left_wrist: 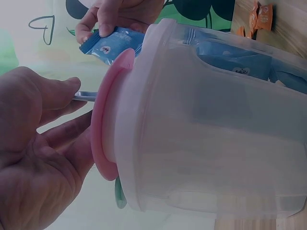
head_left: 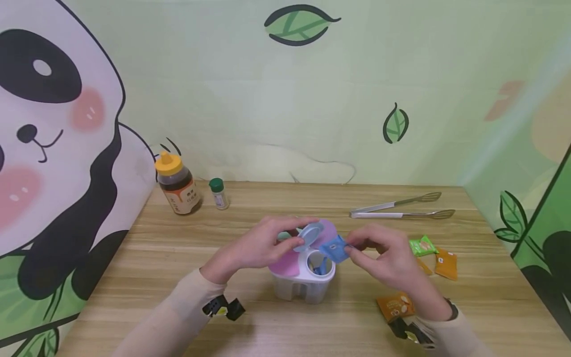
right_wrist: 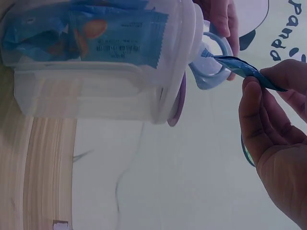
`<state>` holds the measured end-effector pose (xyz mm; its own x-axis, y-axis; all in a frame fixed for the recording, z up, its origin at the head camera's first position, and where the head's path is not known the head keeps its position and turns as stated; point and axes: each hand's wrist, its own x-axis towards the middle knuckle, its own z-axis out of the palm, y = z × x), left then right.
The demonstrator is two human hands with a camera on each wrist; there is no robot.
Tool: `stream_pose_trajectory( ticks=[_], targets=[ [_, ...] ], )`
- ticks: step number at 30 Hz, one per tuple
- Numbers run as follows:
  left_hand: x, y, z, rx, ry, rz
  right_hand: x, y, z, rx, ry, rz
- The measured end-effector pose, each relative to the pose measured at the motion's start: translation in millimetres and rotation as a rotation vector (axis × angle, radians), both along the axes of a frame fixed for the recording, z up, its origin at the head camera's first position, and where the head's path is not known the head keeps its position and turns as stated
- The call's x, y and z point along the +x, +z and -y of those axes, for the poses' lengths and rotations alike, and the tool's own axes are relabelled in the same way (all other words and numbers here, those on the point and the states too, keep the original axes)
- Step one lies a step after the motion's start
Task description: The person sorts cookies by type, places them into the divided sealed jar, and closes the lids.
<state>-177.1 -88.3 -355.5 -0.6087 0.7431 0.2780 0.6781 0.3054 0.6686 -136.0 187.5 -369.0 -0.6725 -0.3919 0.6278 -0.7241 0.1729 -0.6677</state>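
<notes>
A clear plastic container [head_left: 300,287] with a white top and several coloured lids stands on the table. My left hand [head_left: 267,243] pinches its raised light-blue lid [head_left: 311,233], beside the pink lid [head_left: 285,264]. Between thumb and fingers, my right hand [head_left: 385,253] pinches a blue snack packet [head_left: 335,249] just above the round opening uncovered by that lid. Through the container wall, other blue packets [left_wrist: 232,60] show in one compartment in the left wrist view. The right wrist view shows the held packet [right_wrist: 240,67] edge-on, near the lifted lid [right_wrist: 211,62].
Orange packets [head_left: 446,264] and a green packet [head_left: 422,245] lie at the right, another orange one [head_left: 395,306] under the right forearm. Metal tongs [head_left: 401,206] rest at the back right. A honey bottle [head_left: 178,186] and a green-capped jar [head_left: 218,194] stand at the back left.
</notes>
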Motion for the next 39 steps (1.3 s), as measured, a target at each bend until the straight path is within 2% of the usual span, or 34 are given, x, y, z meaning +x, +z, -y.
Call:
stream_pose_trajectory(
  ticks=[8,12,19,27,33,39],
  targets=[
    [-0.3,-0.2,0.6,-0.010,0.003,0.010,2.7,-5.3,11,-0.027,0.007,0.031],
    [-0.2,-0.5,0.7,-0.013,0.007,0.016,3.9,-10.2,16,0.002,-0.011,0.022],
    [-0.2,-0.5,0.5,0.004,-0.004,0.009,2.9,-17.1,19,0.120,-0.072,-0.061],
    [-0.5,-1.1,0.3,-0.009,0.005,-0.010,1.8,-26.4,25,0.251,-0.073,-0.181],
    [-1.3,-0.7,-0.1,-0.015,0.013,-0.015,2.1,-22.1,28,0.292,-0.057,-0.301],
    [-0.3,-0.8,-0.4,-0.014,0.017,-0.025,2.0,-19.1,27,0.360,-0.039,-0.350]
  ],
)
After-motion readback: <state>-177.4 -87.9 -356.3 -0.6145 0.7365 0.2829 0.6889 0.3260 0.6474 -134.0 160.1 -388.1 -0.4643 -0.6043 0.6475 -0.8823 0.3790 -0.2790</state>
